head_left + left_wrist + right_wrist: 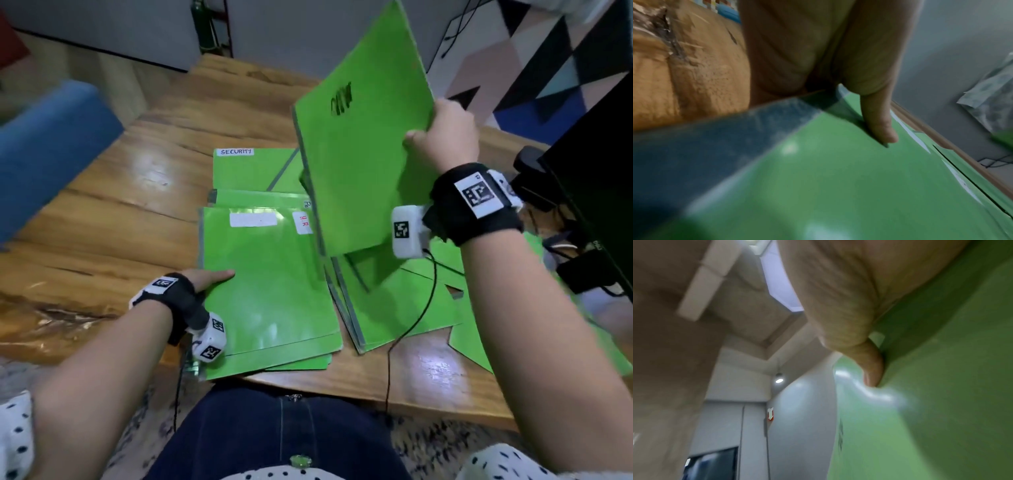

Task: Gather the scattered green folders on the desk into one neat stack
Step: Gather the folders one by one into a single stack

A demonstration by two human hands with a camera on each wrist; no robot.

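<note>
So my right hand (442, 137) pinches a raised green folder (359, 137) by its edge; left hand (205, 278) clamps the stack (270, 287) below on the table (120, 205). Folders look light, glossy, probably slippery.

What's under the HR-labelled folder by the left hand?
More green folders: edges poke out below the HR folder at its near and far sides. Their count and labels are mostly covered.

Bare surface (113, 212) open left of the stack (270, 291); raised folder (363, 144) stands tilted mid-surface, blocking the crossing; monitor (596, 178) and cables (565, 246) crowd the right edge.
</note>
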